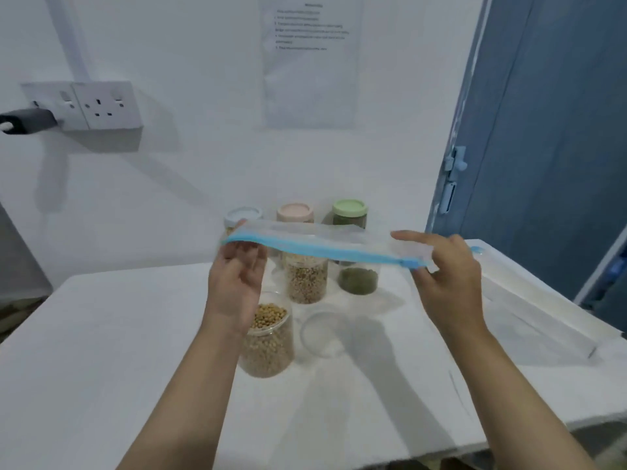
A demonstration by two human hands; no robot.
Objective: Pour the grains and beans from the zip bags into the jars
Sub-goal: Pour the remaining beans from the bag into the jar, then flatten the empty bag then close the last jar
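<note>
I hold a clear zip bag [325,237] with a blue zip strip stretched flat above the jars. My left hand [237,279] pinches its left end, my right hand [448,266] pinches the right end at the blue slider. The bag looks empty. Below stand open jars: one of yellow beans [268,337], one of brown grain [305,278], one of green beans [358,279], and an empty clear jar [324,334]. Three lidded jars stand behind them: a blue lid [242,213], a pink lid [294,212], a green lid [349,207].
The white table [135,351] meets the wall at the back. More flat clear zip bags [529,307] lie on its right side. A wall socket with a black plug [81,105] is at upper left, a blue door [543,130] at right.
</note>
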